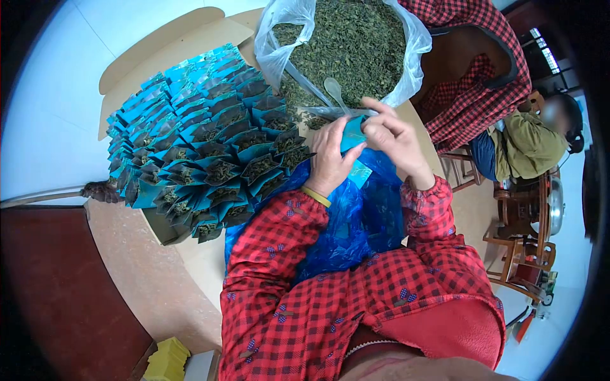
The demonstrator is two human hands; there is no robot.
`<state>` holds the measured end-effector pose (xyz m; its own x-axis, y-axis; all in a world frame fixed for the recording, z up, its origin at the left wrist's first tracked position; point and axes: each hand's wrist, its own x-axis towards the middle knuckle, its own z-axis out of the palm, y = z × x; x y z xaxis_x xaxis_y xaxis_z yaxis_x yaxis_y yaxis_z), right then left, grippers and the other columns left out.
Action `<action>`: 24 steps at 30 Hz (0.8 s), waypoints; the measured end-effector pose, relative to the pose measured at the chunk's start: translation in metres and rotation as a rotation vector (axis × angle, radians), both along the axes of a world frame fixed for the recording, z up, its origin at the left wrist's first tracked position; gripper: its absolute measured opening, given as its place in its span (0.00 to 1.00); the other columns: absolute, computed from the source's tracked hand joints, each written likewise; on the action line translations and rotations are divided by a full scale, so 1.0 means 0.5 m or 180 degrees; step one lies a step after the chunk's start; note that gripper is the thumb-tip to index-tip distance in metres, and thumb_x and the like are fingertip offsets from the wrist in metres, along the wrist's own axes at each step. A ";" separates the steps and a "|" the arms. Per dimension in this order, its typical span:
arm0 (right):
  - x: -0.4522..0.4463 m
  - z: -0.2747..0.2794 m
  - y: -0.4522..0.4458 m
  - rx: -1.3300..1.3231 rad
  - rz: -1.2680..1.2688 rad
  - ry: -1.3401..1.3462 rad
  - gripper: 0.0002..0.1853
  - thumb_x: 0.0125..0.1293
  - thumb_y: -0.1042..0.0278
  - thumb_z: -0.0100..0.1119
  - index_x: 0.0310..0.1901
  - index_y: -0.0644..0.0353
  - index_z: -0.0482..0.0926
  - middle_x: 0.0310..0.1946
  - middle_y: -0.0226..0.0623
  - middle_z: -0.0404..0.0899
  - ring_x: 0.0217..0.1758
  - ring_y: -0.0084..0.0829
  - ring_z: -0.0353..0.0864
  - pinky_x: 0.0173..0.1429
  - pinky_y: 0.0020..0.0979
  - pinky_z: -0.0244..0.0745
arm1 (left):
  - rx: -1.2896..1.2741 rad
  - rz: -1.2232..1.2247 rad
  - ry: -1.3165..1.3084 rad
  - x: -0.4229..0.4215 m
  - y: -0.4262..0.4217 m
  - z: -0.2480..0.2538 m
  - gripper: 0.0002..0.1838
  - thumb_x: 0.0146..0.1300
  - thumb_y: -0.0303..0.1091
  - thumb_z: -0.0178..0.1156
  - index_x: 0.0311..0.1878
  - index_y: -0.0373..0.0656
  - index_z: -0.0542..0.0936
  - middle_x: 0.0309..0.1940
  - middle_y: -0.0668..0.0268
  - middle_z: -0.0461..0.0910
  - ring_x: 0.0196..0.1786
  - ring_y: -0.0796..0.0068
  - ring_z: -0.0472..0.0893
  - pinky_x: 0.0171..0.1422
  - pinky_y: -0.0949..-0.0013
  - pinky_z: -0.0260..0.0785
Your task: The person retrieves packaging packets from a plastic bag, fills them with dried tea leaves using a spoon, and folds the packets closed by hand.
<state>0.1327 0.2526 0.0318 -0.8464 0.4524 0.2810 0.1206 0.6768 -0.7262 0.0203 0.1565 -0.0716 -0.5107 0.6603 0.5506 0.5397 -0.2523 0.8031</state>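
Fingers of the left hand (328, 157) are closed on a teal packet (353, 134), above the table (202, 270) near its front edge. Those of the right hand (397, 134) are bent at the packet's upper right; whether they pinch it or only touch it, I cannot tell. Nor can I tell whether this packet holds any leaves.

Just below the hands, one blue bag (352, 219) spreads over the table's front edge. One lighter teal packet (359, 174) lies on it, outside the fingers. How many more the blue bag may hold is hidden.

Towards the table's left edge stands one cardboard box (166, 39), its flap up, crowded with teal packets (210, 136). They overlap too much for an exact count; several dozen is my estimate. Those in the nearer rows stand with mouths open and leaves showing, so I judge the filling there done and the closing not. The contents of the rear rows are mostly out of sight.

Beyond the hands, towards the table's far edge, sits one clear bag (416, 47) of loose leaves (349, 35), with one pale spoon (334, 91) at its near side. By the look of that heap, plenty is left to portion out.

Past the table's far right corner hangs a checked cloth (473, 14). Farther right, one other person (530, 147) in an olive jacket sits well apart from the packets.
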 end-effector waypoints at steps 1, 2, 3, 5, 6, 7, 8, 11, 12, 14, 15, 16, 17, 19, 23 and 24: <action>-0.006 -0.006 0.018 -0.0368 -0.0256 0.0209 0.12 0.65 0.63 0.64 0.42 0.64 0.82 0.60 0.48 0.75 0.62 0.41 0.74 0.65 0.39 0.66 | 0.0013 0.0093 -0.0121 0.000 0.001 0.000 0.36 0.53 0.34 0.71 0.65 0.38 0.68 0.53 0.49 0.76 0.55 0.48 0.75 0.59 0.53 0.68; -0.014 -0.013 0.038 -0.0737 -0.0513 0.0416 0.12 0.64 0.64 0.65 0.44 0.63 0.82 0.59 0.48 0.75 0.61 0.43 0.74 0.65 0.41 0.66 | 0.0027 0.0185 -0.0243 0.000 0.002 0.000 0.35 0.54 0.34 0.71 0.65 0.39 0.69 0.53 0.49 0.76 0.55 0.49 0.76 0.58 0.55 0.69; -0.020 -0.022 0.054 -0.1105 -0.0773 0.0628 0.13 0.62 0.64 0.66 0.45 0.62 0.82 0.58 0.48 0.76 0.61 0.44 0.75 0.65 0.42 0.66 | 0.0034 0.0189 -0.0232 0.000 0.003 -0.002 0.35 0.54 0.34 0.71 0.65 0.39 0.69 0.53 0.49 0.76 0.55 0.49 0.76 0.58 0.55 0.69; -0.038 -0.052 0.078 -0.0188 -0.0597 0.0251 0.14 0.60 0.66 0.66 0.46 0.61 0.82 0.57 0.47 0.76 0.59 0.44 0.75 0.64 0.43 0.66 | 0.0135 0.0351 -0.0229 0.000 0.007 -0.007 0.34 0.55 0.35 0.71 0.64 0.38 0.69 0.53 0.49 0.76 0.55 0.49 0.76 0.58 0.55 0.69; -0.049 -0.068 0.086 0.0719 -0.0424 -0.0143 0.15 0.58 0.67 0.66 0.47 0.60 0.82 0.56 0.46 0.77 0.58 0.45 0.76 0.64 0.44 0.66 | 0.0190 0.0429 -0.0225 0.000 0.010 -0.009 0.34 0.55 0.35 0.71 0.64 0.37 0.69 0.52 0.49 0.76 0.54 0.49 0.76 0.58 0.55 0.68; -0.055 -0.082 0.093 0.1623 -0.0248 -0.0540 0.16 0.56 0.68 0.66 0.48 0.58 0.82 0.54 0.45 0.78 0.57 0.45 0.77 0.64 0.45 0.66 | 0.0207 0.0424 -0.0206 -0.001 0.014 -0.010 0.34 0.55 0.35 0.71 0.64 0.37 0.69 0.52 0.49 0.76 0.54 0.49 0.76 0.58 0.55 0.68; -0.063 -0.089 0.090 0.1636 -0.0250 -0.0520 0.16 0.56 0.68 0.66 0.48 0.58 0.82 0.54 0.45 0.78 0.57 0.45 0.77 0.64 0.45 0.66 | 0.0234 0.0487 -0.0232 -0.002 0.017 -0.010 0.35 0.55 0.36 0.71 0.65 0.37 0.68 0.53 0.49 0.75 0.55 0.48 0.75 0.59 0.53 0.67; -0.085 -0.109 0.071 0.2216 -0.0361 -0.0887 0.20 0.52 0.72 0.64 0.50 0.56 0.82 0.49 0.41 0.81 0.54 0.43 0.78 0.64 0.45 0.65 | 0.0278 0.0653 -0.0266 -0.009 0.022 -0.011 0.38 0.55 0.37 0.72 0.66 0.36 0.66 0.55 0.48 0.74 0.57 0.47 0.73 0.61 0.51 0.65; -0.090 -0.114 0.073 0.2213 -0.0353 -0.0868 0.20 0.52 0.72 0.64 0.50 0.56 0.82 0.49 0.41 0.81 0.54 0.43 0.78 0.64 0.45 0.65 | 0.0292 0.0690 -0.0266 -0.008 0.023 -0.012 0.37 0.55 0.37 0.72 0.65 0.36 0.67 0.54 0.48 0.75 0.56 0.47 0.74 0.60 0.51 0.65; -0.093 -0.121 0.079 0.2139 -0.0448 -0.0917 0.18 0.54 0.71 0.63 0.49 0.54 0.82 0.46 0.38 0.83 0.53 0.41 0.79 0.66 0.45 0.63 | 0.0319 0.0741 -0.0273 -0.009 0.024 -0.010 0.36 0.55 0.36 0.71 0.65 0.36 0.68 0.52 0.48 0.76 0.54 0.48 0.75 0.59 0.52 0.66; -0.093 -0.124 0.083 0.2104 -0.0502 -0.0949 0.17 0.56 0.70 0.62 0.49 0.54 0.83 0.44 0.37 0.84 0.53 0.39 0.79 0.67 0.45 0.62 | 0.0319 0.0735 -0.0267 -0.010 0.024 -0.011 0.36 0.55 0.36 0.71 0.65 0.36 0.68 0.52 0.48 0.76 0.54 0.48 0.75 0.59 0.52 0.66; -0.094 -0.128 0.086 0.2103 -0.0509 -0.0951 0.17 0.56 0.70 0.62 0.49 0.54 0.83 0.44 0.37 0.84 0.53 0.39 0.79 0.67 0.45 0.62 | 0.0285 0.0751 -0.0229 -0.012 0.024 -0.012 0.36 0.55 0.37 0.71 0.65 0.36 0.68 0.52 0.49 0.76 0.54 0.48 0.75 0.59 0.52 0.66; -0.096 -0.130 0.091 0.1995 -0.0573 -0.0795 0.15 0.57 0.69 0.61 0.47 0.53 0.83 0.42 0.38 0.84 0.51 0.40 0.80 0.65 0.44 0.63 | 0.0254 0.0770 -0.0194 -0.012 0.025 -0.013 0.36 0.55 0.38 0.71 0.65 0.37 0.68 0.53 0.49 0.76 0.54 0.48 0.75 0.59 0.52 0.65; -0.106 -0.127 0.096 0.1772 -0.0691 -0.0485 0.11 0.60 0.68 0.60 0.44 0.53 0.84 0.36 0.38 0.85 0.46 0.40 0.83 0.62 0.43 0.67 | 0.0221 0.0791 -0.0164 -0.010 0.026 -0.015 0.36 0.55 0.39 0.71 0.65 0.37 0.67 0.53 0.49 0.76 0.54 0.48 0.75 0.59 0.52 0.65; -0.132 -0.114 0.109 0.0671 -0.0928 -0.0677 0.08 0.64 0.66 0.57 0.39 0.52 0.86 0.30 0.41 0.85 0.36 0.43 0.84 0.55 0.41 0.72 | 0.0158 0.0846 -0.0095 -0.014 0.028 -0.017 0.36 0.56 0.40 0.70 0.65 0.37 0.68 0.53 0.49 0.76 0.54 0.47 0.75 0.59 0.52 0.65; -0.137 -0.116 0.119 0.0672 -0.0935 -0.0668 0.08 0.64 0.66 0.57 0.39 0.52 0.86 0.30 0.41 0.85 0.36 0.43 0.84 0.55 0.41 0.72 | 0.0113 0.0837 -0.0121 -0.014 0.028 -0.018 0.36 0.57 0.41 0.69 0.65 0.38 0.68 0.53 0.49 0.76 0.54 0.47 0.75 0.59 0.52 0.65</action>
